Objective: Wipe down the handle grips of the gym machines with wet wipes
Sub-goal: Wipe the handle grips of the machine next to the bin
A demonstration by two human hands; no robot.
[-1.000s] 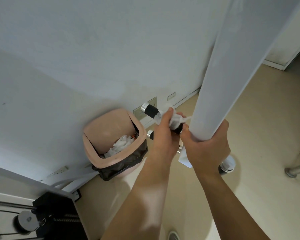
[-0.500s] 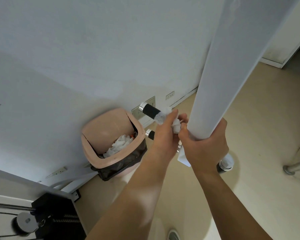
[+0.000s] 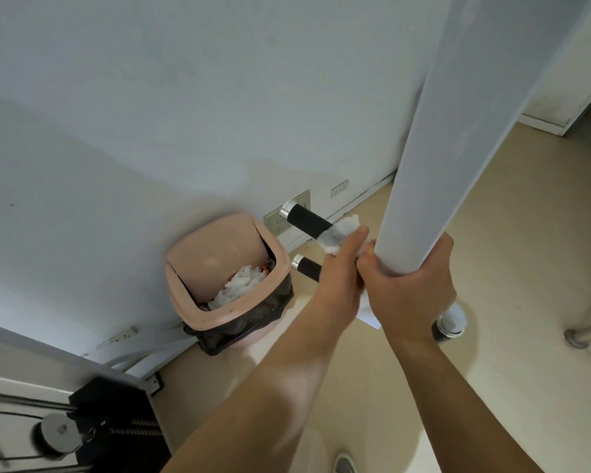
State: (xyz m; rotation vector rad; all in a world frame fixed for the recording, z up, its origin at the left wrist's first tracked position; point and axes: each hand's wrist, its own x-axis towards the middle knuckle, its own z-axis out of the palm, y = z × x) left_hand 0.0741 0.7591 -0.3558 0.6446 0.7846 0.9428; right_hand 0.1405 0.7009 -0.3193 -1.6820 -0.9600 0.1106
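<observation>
Basically, wet wipe is wrapped round upper black handle grip, inner end, pressed there by left hand, fingers closed over it. Lower handle grip sticks out just below, mostly hidden by that hand. Right hand clamps white machine bar from underneath, arm stretched forward. Pink trash bin with used wipes sits left.

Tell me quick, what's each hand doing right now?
Left hand: closed, pressing a wet wipe around the upper black handle grip.
Right hand: closed around the white machine bar.
</observation>
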